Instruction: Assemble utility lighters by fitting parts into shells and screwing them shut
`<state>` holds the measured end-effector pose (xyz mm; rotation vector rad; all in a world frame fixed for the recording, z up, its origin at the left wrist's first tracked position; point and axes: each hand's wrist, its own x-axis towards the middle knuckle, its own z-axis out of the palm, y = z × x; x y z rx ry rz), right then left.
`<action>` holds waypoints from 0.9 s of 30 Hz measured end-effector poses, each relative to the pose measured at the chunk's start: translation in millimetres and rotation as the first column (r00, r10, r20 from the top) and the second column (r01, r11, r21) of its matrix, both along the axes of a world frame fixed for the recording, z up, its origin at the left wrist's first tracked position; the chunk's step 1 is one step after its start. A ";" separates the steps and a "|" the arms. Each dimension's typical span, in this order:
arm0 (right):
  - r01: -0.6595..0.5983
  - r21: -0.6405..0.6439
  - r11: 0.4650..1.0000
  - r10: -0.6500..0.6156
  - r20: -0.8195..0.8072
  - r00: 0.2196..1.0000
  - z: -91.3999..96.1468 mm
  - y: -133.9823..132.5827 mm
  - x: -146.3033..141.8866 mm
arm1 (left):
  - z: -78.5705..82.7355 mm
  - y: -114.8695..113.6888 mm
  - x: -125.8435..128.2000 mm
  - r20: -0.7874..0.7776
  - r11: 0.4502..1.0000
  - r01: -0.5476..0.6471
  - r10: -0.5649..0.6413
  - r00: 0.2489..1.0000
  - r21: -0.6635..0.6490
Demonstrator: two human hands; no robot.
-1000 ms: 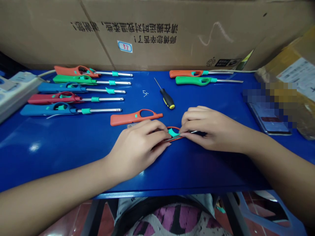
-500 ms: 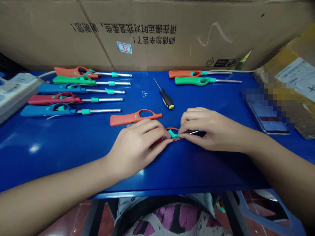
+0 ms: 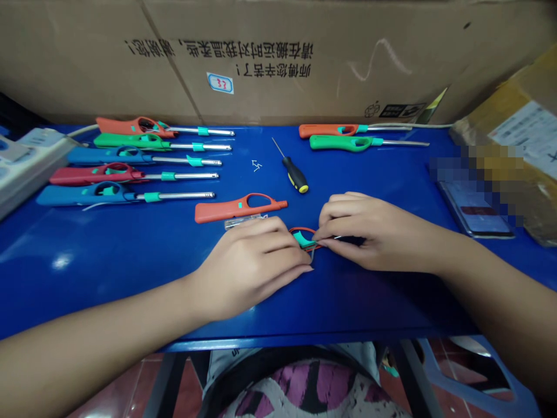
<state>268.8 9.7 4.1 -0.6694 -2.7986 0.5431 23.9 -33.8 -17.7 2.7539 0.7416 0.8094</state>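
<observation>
An orange long-nosed lighter half (image 3: 303, 230) with a teal trigger (image 3: 304, 239) lies on the blue table between my hands. My left hand (image 3: 256, 261) covers its handle end, with thumb and fingers closed around a thin grey wire or tube (image 3: 312, 254). My right hand (image 3: 369, 232) pinches the lighter near the trigger and the base of its metal rod, which the fingers mostly hide. Just beyond my left hand rests the other orange shell half (image 3: 237, 208), with a clear fuel tank (image 3: 243, 221) partly showing in front of it.
Several lighters with exposed triggers (image 3: 108, 173) lie in a row at the left, by a white power strip (image 3: 30, 154). Two lighters (image 3: 339, 143) are at the back right. A screwdriver (image 3: 296, 175) and small screws (image 3: 257, 166) lie mid-table. A phone (image 3: 478, 212) and cartons (image 3: 261, 35) border the table.
My left hand has shifted slightly right and toward me, its fingertips now lower beside the trigger. The thin grey piece and the fuel tank show more. My right hand stays nearly in place.
</observation>
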 end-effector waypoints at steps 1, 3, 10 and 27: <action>-0.001 0.005 1.000 0.001 -0.003 1.000 -0.1 -0.2 -0.4 | 0.4 0.0 -0.1 -0.026 1.000 0.010 -0.010 1.000 0.017; -0.001 0.014 1.000 0.001 -0.011 1.000 -0.1 -0.6 -1.4 | 1.1 0.0 -0.5 -0.069 0.999 0.026 -0.023 0.997 0.034; -0.004 0.047 0.999 0.007 -0.063 0.998 -1.9 -1.7 -2.9 | 2.5 -0.6 -1.9 -0.106 0.997 0.041 -0.033 0.994 0.072; -0.025 0.032 0.999 0.026 -0.024 0.999 -8.2 0.6 -3.1 | 9.4 1.1 -3.1 0.130 0.991 -0.048 0.064 0.989 -0.123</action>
